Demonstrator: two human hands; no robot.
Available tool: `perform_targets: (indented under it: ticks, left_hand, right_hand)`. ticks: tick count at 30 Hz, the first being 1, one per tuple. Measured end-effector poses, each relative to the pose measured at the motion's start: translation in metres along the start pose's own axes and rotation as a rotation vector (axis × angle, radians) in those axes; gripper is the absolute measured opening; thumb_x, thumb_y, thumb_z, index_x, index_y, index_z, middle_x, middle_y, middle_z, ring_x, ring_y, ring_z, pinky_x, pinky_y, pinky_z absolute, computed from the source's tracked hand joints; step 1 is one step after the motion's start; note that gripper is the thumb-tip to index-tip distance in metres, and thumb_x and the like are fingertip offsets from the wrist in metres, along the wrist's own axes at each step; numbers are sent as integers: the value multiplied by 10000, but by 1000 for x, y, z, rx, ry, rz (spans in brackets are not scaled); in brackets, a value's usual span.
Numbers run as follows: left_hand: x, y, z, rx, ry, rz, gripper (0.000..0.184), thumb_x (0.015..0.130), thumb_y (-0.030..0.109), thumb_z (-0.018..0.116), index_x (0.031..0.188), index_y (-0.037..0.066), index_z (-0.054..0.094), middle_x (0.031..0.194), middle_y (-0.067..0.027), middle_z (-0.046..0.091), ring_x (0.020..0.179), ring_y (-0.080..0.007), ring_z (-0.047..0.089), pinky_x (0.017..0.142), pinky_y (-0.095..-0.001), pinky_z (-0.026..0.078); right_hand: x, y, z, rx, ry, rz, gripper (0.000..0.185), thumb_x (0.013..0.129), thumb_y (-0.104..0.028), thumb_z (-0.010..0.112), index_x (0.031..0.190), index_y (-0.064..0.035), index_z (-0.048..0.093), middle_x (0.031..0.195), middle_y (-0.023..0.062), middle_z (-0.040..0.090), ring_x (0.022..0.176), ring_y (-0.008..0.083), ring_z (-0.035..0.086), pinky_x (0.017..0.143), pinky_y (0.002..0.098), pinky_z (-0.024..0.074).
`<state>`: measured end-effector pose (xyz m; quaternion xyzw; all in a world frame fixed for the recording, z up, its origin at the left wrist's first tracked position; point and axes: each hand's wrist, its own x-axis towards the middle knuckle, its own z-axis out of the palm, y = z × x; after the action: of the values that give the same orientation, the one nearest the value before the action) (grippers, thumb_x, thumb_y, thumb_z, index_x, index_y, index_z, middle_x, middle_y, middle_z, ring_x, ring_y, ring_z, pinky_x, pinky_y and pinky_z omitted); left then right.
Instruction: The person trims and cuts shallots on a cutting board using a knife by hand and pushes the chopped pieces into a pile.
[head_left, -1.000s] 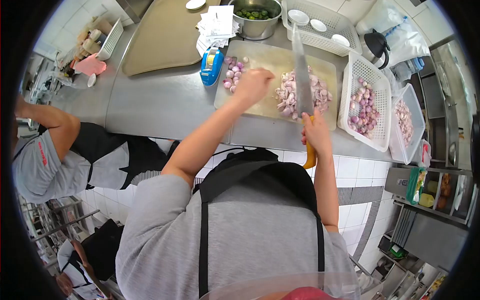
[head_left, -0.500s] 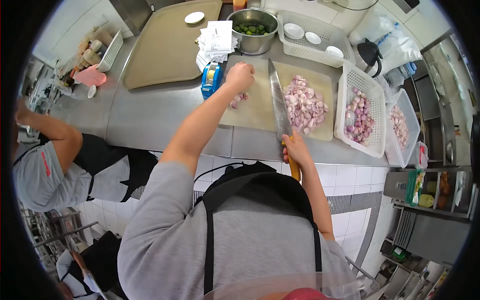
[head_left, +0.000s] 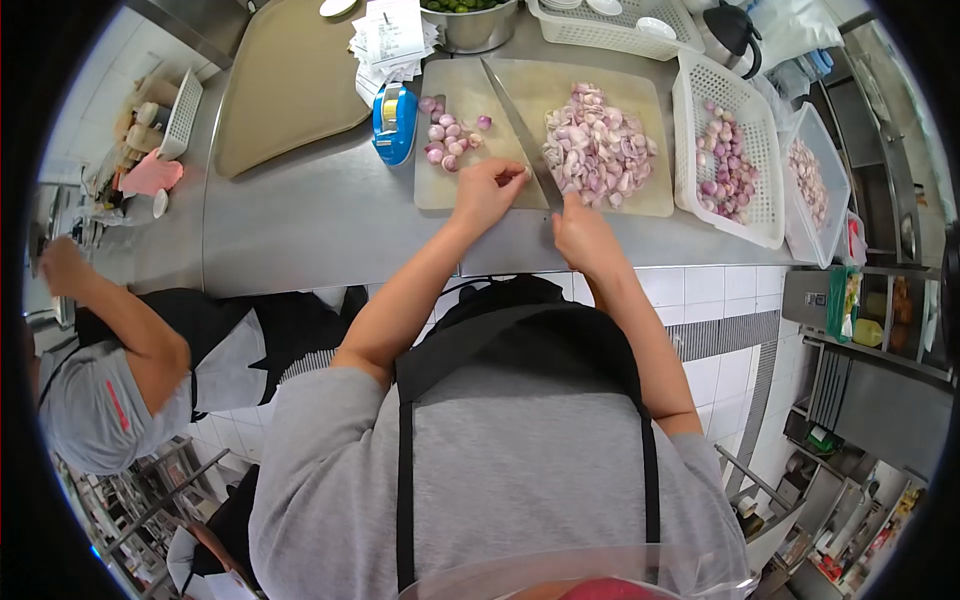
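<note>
My right hand [head_left: 583, 230] is closed on a large knife [head_left: 524, 135], whose blade lies slantwise over the cutting board [head_left: 490, 80]. To the left of the blade, my left hand [head_left: 488, 194] rests low on the board with its fingers pinched; whatever is between them is too small to name. Whole peeled shallots [head_left: 449, 140] sit beyond my left hand. Right of the knife spreads a pile of sliced shallots [head_left: 600, 150].
White basket [head_left: 690, 90] of shallots and a clear tub [head_left: 806, 190] stand right. Blue tape dispenser [head_left: 395, 125], papers [head_left: 392, 35] and brown tray [head_left: 290, 90] lie left. Behind are a metal pot [head_left: 472, 30] and dish basket [head_left: 610, 35]. A co-worker [head_left: 120, 370] stands left.
My left hand has come down from the upper board toward the knife, uncovering the whole shallots. The knife has tilted further, its tip leftward. The view has shifted, and the co-worker's arm has moved.
</note>
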<state>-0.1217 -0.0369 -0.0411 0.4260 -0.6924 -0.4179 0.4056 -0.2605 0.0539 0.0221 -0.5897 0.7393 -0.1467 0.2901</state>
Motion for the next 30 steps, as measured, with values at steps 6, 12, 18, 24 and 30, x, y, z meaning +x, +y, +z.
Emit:
perform_targets:
  ticks: [6, 12, 18, 24, 30]
  left_hand:
    - [2, 2, 1, 94, 5, 25, 97, 729, 66, 687, 794, -5, 674, 778, -105, 662, 636, -143, 632, 591, -243, 505]
    - [2, -2, 1, 32, 24, 94, 81, 725, 68, 675, 769, 2, 662, 743, -114, 625, 594, -188, 617, 549, -267, 481]
    - [5, -5, 0, 80, 3, 121, 77, 725, 67, 672, 765, 2, 659, 725, -108, 614, 583, -180, 611, 544, -264, 479]
    - [5, -7, 0, 49, 11, 121, 71, 723, 57, 674, 754, -3, 653, 733, -110, 619, 577, -175, 609, 542, -257, 481]
    - [3, -6, 1, -5, 30, 105, 72, 722, 57, 675, 752, -4, 652, 732, -109, 620, 579, -173, 612, 549, -258, 486]
  right_hand:
    - [2, -25, -26, -55, -143, 66, 296, 797, -52, 374, 1023, 135, 414, 859, 348, 573, 840, 468, 571, 772, 505, 436]
    - [8, -8, 8, -45, -106, 70, 303, 797, -57, 373, 1047, 110, 415, 883, 353, 570, 860, 468, 570, 781, 507, 437]
    - [8, -18, 2, -52, -89, 78, 288, 792, -44, 378, 1040, 100, 404, 851, 341, 577, 830, 468, 577, 743, 516, 448]
    - [9, -35, -27, 11, -168, 148, 284, 781, -19, 388, 1041, 94, 404, 848, 340, 578, 820, 453, 585, 733, 513, 453]
    - [14, -20, 1, -48, -84, 85, 293, 780, -23, 379, 1048, 93, 406, 876, 339, 578, 856, 452, 579, 762, 507, 449]
